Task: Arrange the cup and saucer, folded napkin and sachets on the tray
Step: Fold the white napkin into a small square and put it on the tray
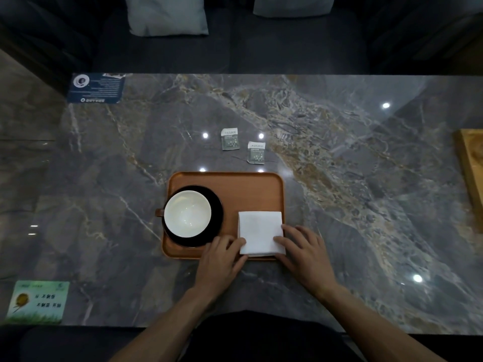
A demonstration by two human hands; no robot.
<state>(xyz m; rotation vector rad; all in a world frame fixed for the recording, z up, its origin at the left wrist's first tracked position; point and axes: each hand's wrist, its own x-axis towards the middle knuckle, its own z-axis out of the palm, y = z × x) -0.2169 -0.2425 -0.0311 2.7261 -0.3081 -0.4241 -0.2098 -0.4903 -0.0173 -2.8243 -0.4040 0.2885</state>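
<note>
Both hands are squaring the folded napkin [260,232] at the tray's [235,184] five o'clock corner: the left hand [222,257] and right hand [304,248] rest relaxed fingers on its near edge. The cup [187,213] sits on its saucer [216,205] at nine o'clock. Next, seemingly, fetch the two sachets [230,138] on the bench [339,178] at twelve o'clock.

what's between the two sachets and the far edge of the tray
Nothing: in the head view, only bare marble tabletop separates the two sachets from the tray rim, apart from ceiling-light reflections.
</note>
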